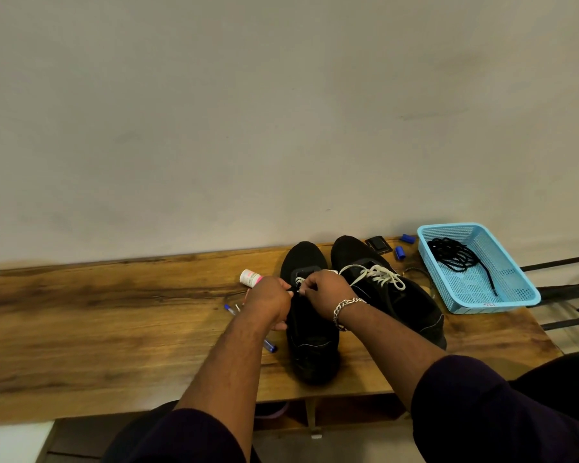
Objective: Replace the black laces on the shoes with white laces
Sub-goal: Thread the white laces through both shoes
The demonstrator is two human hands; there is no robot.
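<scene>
Lacing under way on the nearer shoe

Hands first: left hand (pixel 270 297) and right hand (pixel 325 290) both pinch the white lace (pixel 300 281) over the left shoe (pixel 310 329). A slipped pinch could let it pull back out. Beyond: two shoes, right shoe (pixel 391 292) already white-laced; one basket (pixel 515 295) holding black laces (pixel 455 257).

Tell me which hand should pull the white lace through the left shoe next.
Right hand, probably: it pinches the lace at the eyelets, while the left hand steadies the shoe.
</scene>
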